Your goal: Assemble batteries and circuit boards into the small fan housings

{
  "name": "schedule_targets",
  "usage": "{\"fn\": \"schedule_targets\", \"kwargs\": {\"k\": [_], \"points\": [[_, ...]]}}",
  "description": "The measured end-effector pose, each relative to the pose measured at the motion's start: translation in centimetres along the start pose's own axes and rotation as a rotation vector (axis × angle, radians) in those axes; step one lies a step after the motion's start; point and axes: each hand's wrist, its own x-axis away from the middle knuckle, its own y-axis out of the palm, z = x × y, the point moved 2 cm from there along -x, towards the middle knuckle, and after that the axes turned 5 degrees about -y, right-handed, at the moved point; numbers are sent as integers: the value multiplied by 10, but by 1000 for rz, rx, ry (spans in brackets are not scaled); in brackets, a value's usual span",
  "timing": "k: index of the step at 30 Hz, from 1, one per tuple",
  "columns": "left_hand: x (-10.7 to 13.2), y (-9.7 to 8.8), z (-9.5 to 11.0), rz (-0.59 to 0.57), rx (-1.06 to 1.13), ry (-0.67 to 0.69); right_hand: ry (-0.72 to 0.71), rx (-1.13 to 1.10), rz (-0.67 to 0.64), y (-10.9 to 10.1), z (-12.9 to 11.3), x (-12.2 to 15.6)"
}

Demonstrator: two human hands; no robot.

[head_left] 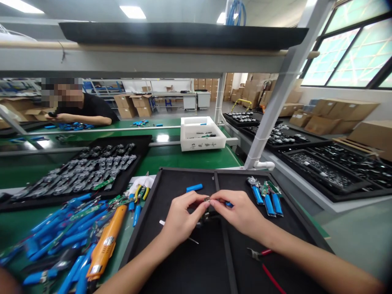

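Over the black divided tray [196,265], my left hand [183,212] and my right hand [238,208] meet fingertip to fingertip. Both pinch at a tiny metallic part [207,199], too small to name. Beneath the fingers a dark object is partly hidden, and a bit of blue shows under my right hand. A blue cylindrical battery [194,188] lies just beyond my left hand. To the right, a group of blue batteries with green circuit boards [269,198] rests in the tray. Red-handled cutters [260,254] lie below my right forearm.
An orange electric screwdriver [107,241] lies beside a heap of blue batteries with boards [61,228] on the left. Yellow-handled pliers [142,192] sit near the tray's edge. Beyond are a foam tray of grey assemblies [88,167], a white bin [202,143] and a seated person [88,108].
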Motion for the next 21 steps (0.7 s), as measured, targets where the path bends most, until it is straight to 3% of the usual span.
{"fn": "schedule_targets", "kwargs": {"k": [5,11,21], "points": [[-7,-2,-2,-108,157,-46,-15,30,-9,-5,0,2],[-9,-3,-2,-182,156,-23,-17,7,-54,-8,0,2],[-8,-2,-5,-260,165,-105,151,-114,-168,-15,12,-3]]}}
